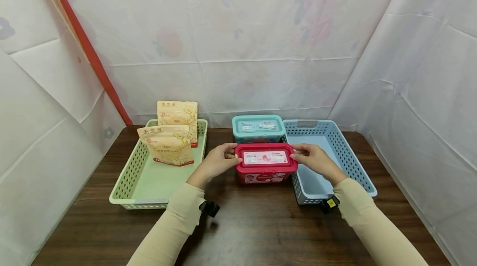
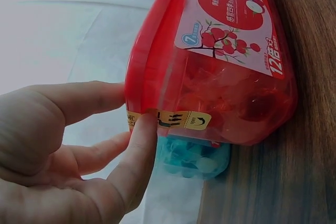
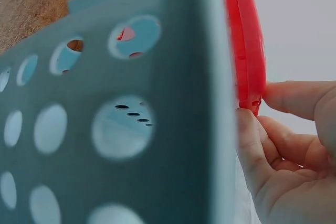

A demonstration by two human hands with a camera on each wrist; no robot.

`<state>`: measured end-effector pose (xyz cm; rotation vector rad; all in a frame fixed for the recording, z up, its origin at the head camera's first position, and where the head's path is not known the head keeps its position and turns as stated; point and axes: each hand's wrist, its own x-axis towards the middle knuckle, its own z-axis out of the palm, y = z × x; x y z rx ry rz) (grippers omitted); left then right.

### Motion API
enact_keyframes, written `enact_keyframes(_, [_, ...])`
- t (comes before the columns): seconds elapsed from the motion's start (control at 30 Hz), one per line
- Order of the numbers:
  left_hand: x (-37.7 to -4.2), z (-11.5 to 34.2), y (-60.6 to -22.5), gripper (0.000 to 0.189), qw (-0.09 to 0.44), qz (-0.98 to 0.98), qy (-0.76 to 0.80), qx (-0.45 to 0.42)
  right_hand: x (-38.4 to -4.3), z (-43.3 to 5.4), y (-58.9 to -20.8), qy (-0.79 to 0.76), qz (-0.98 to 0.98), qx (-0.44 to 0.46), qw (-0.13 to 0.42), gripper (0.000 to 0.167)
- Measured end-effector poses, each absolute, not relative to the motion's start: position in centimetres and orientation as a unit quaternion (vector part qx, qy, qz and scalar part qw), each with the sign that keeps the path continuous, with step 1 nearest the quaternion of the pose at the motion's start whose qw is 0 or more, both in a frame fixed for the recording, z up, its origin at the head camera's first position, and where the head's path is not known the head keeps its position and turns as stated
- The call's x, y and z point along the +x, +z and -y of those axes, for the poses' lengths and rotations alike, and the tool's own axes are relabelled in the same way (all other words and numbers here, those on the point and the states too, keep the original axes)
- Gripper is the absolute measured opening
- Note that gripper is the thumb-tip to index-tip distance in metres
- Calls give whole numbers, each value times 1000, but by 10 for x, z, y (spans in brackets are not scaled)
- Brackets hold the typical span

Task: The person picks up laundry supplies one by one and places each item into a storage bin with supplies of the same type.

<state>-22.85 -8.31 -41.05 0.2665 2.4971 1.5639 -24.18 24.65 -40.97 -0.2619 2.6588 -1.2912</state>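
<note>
A red plastic tub point(image 1: 265, 166) with a lid and a pink label stands on the dark table between my hands. My left hand point(image 1: 218, 160) grips its lid rim at the left end, fingers and thumb on the edge by a yellow sticker point(image 2: 184, 119). At the opposite end my right hand point(image 1: 314, 159) pinches the lid rim, reaching over the blue basket point(image 1: 316, 175). Through the tub's clear wall in the left wrist view, rounded contents show, too blurred to tell. Directly behind it is a teal lidded tub point(image 1: 258, 127).
A green basket point(image 1: 145, 183) on the left holds two upright cream pouches point(image 1: 167, 146), point(image 1: 178, 117). The blue basket, with holed walls, stands close against the right side of both tubs. White sheeting point(image 1: 223, 42) hangs behind the table and along its sides.
</note>
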Motion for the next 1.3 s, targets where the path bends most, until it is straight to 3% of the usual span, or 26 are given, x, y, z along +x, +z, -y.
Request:
enact_keyframes(0.43, [-230,81,-408,53,96,-849,511,94,-243,-243,-402,-383,-916,-98,73,45])
enact_keyframes(1.3, [-229,81,-406,55,101,-853,504,93,-249,-244,-394,-388,-909,-97,117,46])
